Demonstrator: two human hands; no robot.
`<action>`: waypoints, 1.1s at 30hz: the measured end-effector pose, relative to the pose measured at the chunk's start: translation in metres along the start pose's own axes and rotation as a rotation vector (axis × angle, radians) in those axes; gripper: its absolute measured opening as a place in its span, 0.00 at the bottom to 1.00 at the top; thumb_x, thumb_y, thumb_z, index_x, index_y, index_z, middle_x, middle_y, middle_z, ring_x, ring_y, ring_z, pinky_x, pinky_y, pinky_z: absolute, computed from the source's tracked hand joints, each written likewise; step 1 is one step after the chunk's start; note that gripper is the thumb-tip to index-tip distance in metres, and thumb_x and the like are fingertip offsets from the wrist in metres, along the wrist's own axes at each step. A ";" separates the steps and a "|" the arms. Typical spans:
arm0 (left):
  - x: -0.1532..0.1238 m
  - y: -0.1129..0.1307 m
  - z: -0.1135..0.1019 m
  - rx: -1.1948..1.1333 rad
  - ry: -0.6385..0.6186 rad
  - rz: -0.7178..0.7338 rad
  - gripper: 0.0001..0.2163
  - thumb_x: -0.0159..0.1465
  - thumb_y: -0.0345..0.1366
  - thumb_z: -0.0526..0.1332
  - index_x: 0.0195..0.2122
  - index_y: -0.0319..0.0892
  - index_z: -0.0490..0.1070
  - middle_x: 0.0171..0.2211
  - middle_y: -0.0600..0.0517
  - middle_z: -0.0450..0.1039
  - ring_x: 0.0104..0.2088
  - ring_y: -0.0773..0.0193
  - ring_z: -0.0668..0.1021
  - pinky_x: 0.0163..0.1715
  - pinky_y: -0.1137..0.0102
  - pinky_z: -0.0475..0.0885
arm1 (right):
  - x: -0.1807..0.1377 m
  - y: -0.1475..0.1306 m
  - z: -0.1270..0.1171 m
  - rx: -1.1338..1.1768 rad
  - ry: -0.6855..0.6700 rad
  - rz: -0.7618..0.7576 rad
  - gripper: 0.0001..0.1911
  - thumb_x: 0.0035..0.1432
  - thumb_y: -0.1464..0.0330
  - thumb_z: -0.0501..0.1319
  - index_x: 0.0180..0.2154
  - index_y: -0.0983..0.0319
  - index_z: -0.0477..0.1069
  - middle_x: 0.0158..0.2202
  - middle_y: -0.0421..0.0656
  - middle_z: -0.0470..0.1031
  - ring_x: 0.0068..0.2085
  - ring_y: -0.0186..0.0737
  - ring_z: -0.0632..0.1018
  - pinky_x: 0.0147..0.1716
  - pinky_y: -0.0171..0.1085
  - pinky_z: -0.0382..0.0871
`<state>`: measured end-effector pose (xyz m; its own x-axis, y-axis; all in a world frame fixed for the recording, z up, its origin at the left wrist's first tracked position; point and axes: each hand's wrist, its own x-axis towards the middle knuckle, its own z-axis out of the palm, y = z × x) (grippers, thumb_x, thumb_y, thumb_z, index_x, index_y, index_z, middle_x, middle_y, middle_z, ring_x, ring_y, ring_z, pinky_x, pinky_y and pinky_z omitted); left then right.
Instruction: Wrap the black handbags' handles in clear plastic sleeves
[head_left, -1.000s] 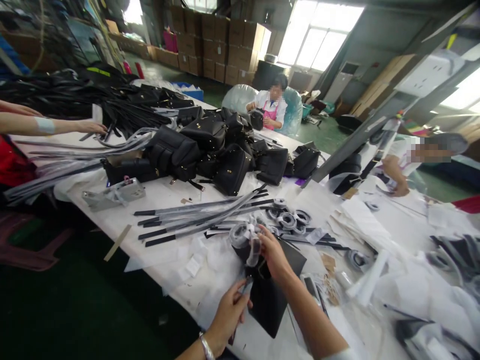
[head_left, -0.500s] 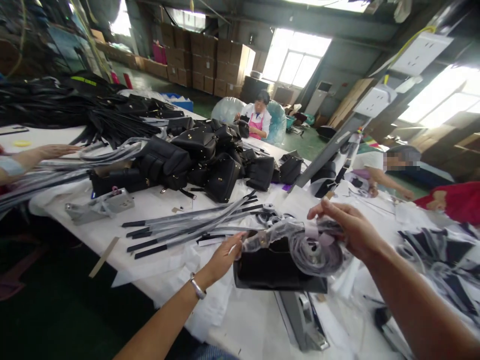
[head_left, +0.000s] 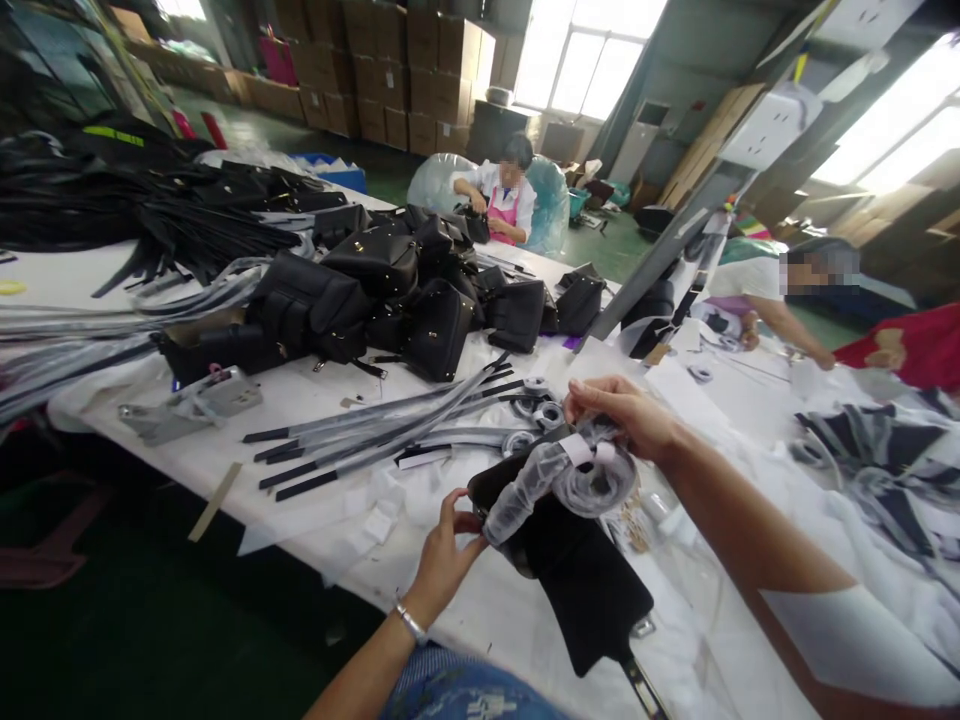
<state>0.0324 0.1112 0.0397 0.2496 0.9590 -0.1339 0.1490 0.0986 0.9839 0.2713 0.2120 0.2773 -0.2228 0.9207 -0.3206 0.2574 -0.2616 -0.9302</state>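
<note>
A small black bag (head_left: pixel 577 570) hangs tilted between my hands above the table, its long flap hanging down toward me. My left hand (head_left: pixel 446 555) pinches the bag's left edge, by the end of a plastic-wrapped piece. Closed at the bag's upper right corner is my right hand (head_left: pixel 622 410), its fingertips partly hidden behind the wrapping. Below it, a coiled strap (head_left: pixel 596 485) in clear plastic with a pale band lies against the bag. A metal clasp (head_left: pixel 643 627) shows by the flap's lower end.
Plastic-wrapped straps (head_left: pixel 375 440) lie behind my left hand. Beyond them is a heap of black bags (head_left: pixel 442 330). A grey metal tool (head_left: pixel 191 405) sits near the left table edge. One person (head_left: pixel 510 200) works at the far end, another (head_left: pixel 780 310) at right, past a slanted post (head_left: pixel 652 270).
The bag has turned from level to tilted, and its flap now hangs down. My right hand has moved left and slightly up; my left hand has moved lower. The view has shifted a little.
</note>
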 end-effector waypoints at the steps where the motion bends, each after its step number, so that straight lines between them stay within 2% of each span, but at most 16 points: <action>1: -0.002 0.001 0.003 -0.049 -0.001 -0.021 0.31 0.59 0.35 0.65 0.60 0.48 0.51 0.35 0.54 0.75 0.40 0.59 0.79 0.48 0.60 0.71 | 0.004 -0.002 -0.002 -0.007 0.004 0.003 0.28 0.51 0.45 0.63 0.24 0.65 0.74 0.11 0.35 0.61 0.12 0.24 0.55 0.12 0.29 0.40; 4: -0.008 0.001 0.016 -0.250 -0.013 -0.110 0.32 0.58 0.36 0.66 0.60 0.46 0.51 0.32 0.54 0.74 0.38 0.60 0.79 0.45 0.63 0.72 | 0.029 -0.001 -0.010 -0.061 0.041 -0.032 0.30 0.50 0.43 0.61 0.24 0.65 0.74 0.12 0.35 0.62 0.12 0.24 0.56 0.13 0.30 0.42; 7: -0.013 -0.004 0.032 -0.459 0.008 -0.283 0.33 0.52 0.38 0.71 0.56 0.45 0.56 0.36 0.52 0.74 0.38 0.62 0.78 0.41 0.67 0.72 | 0.069 0.016 -0.016 -0.261 0.140 -0.151 0.34 0.55 0.40 0.54 0.25 0.65 0.75 0.13 0.35 0.61 0.14 0.26 0.59 0.15 0.30 0.50; 9: -0.014 -0.009 0.041 -0.502 0.031 -0.381 0.27 0.52 0.40 0.72 0.49 0.43 0.63 0.38 0.50 0.75 0.36 0.64 0.78 0.37 0.70 0.72 | 0.096 0.034 -0.015 -0.328 0.198 -0.184 0.34 0.57 0.42 0.53 0.26 0.66 0.76 0.14 0.35 0.63 0.16 0.28 0.63 0.19 0.30 0.57; 10: -0.014 -0.012 0.045 -0.497 0.033 -0.415 0.23 0.52 0.41 0.71 0.45 0.41 0.66 0.37 0.50 0.75 0.34 0.65 0.78 0.35 0.71 0.71 | 0.106 0.044 -0.014 -0.357 0.222 -0.196 0.32 0.56 0.43 0.55 0.26 0.66 0.76 0.15 0.36 0.65 0.19 0.30 0.67 0.23 0.31 0.62; 12: -0.014 -0.016 0.050 -0.479 0.024 -0.469 0.19 0.51 0.42 0.71 0.39 0.38 0.70 0.33 0.50 0.76 0.30 0.67 0.76 0.30 0.73 0.69 | 0.116 0.062 -0.010 -0.397 0.254 -0.229 0.24 0.52 0.49 0.64 0.29 0.65 0.78 0.23 0.40 0.75 0.30 0.36 0.75 0.35 0.34 0.68; 14: -0.013 -0.019 0.053 -0.472 0.003 -0.512 0.19 0.48 0.41 0.73 0.36 0.36 0.72 0.30 0.50 0.76 0.27 0.68 0.76 0.29 0.74 0.69 | 0.109 0.077 -0.008 -0.421 0.292 -0.279 0.21 0.49 0.56 0.69 0.40 0.64 0.79 0.41 0.44 0.79 0.45 0.43 0.76 0.48 0.38 0.67; 16: -0.012 -0.021 0.054 -0.471 -0.009 -0.531 0.20 0.47 0.41 0.74 0.37 0.36 0.74 0.31 0.49 0.78 0.29 0.67 0.77 0.31 0.72 0.70 | 0.084 0.093 -0.014 -0.425 0.343 -0.311 0.25 0.52 0.59 0.68 0.51 0.60 0.74 0.55 0.45 0.73 0.54 0.44 0.72 0.54 0.39 0.64; 18: -0.009 -0.023 0.056 -0.470 0.002 -0.531 0.21 0.46 0.43 0.74 0.37 0.36 0.74 0.32 0.48 0.78 0.32 0.65 0.78 0.35 0.71 0.71 | 0.046 0.113 -0.027 -0.426 0.415 -0.284 0.25 0.58 0.59 0.63 0.56 0.57 0.70 0.58 0.43 0.71 0.55 0.42 0.73 0.53 0.39 0.66; 21: -0.003 -0.027 0.057 -0.464 0.030 -0.515 0.23 0.46 0.45 0.74 0.39 0.37 0.74 0.34 0.49 0.78 0.35 0.64 0.78 0.38 0.71 0.71 | -0.031 0.164 -0.054 -0.442 0.589 -0.103 0.20 0.62 0.58 0.57 0.53 0.59 0.72 0.52 0.45 0.76 0.48 0.42 0.77 0.51 0.41 0.70; 24: 0.001 -0.031 0.059 -0.451 0.019 -0.510 0.23 0.47 0.45 0.74 0.39 0.37 0.73 0.34 0.50 0.78 0.36 0.65 0.78 0.39 0.72 0.71 | -0.118 0.235 -0.069 -0.481 0.736 0.215 0.15 0.62 0.61 0.58 0.45 0.62 0.75 0.38 0.46 0.81 0.40 0.44 0.80 0.44 0.43 0.73; 27: -0.001 -0.032 0.060 -0.431 -0.002 -0.508 0.23 0.47 0.44 0.75 0.39 0.38 0.74 0.35 0.50 0.78 0.37 0.63 0.78 0.40 0.72 0.72 | -0.190 0.306 -0.060 -0.520 0.788 0.544 0.09 0.62 0.65 0.60 0.36 0.65 0.75 0.28 0.42 0.78 0.32 0.40 0.79 0.38 0.43 0.74; 29: -0.003 -0.032 0.061 -0.410 0.005 -0.511 0.23 0.46 0.44 0.75 0.39 0.38 0.74 0.37 0.49 0.79 0.38 0.62 0.78 0.39 0.72 0.72 | -0.218 0.344 -0.045 -0.539 0.794 0.686 0.08 0.63 0.66 0.61 0.37 0.65 0.73 0.32 0.41 0.77 0.33 0.37 0.79 0.38 0.42 0.75; 31: -0.004 -0.032 0.063 -0.385 0.028 -0.519 0.23 0.45 0.43 0.76 0.39 0.38 0.75 0.37 0.49 0.79 0.37 0.62 0.78 0.37 0.72 0.72 | -0.231 0.371 -0.029 -0.555 0.782 0.750 0.08 0.64 0.66 0.60 0.40 0.65 0.73 0.37 0.42 0.77 0.38 0.38 0.78 0.41 0.43 0.74; 33: -0.004 -0.031 0.067 -0.360 0.062 -0.527 0.22 0.44 0.42 0.76 0.38 0.39 0.75 0.36 0.49 0.79 0.37 0.63 0.78 0.36 0.73 0.72 | -0.233 0.390 -0.017 -0.567 0.738 0.738 0.09 0.64 0.66 0.60 0.44 0.64 0.72 0.43 0.44 0.76 0.42 0.40 0.78 0.44 0.45 0.73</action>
<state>0.0910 0.0861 0.0018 0.1729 0.7703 -0.6138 -0.0969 0.6334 0.7677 0.4396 -0.0991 -0.0075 0.7022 0.5942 -0.3924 0.5172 -0.8043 -0.2925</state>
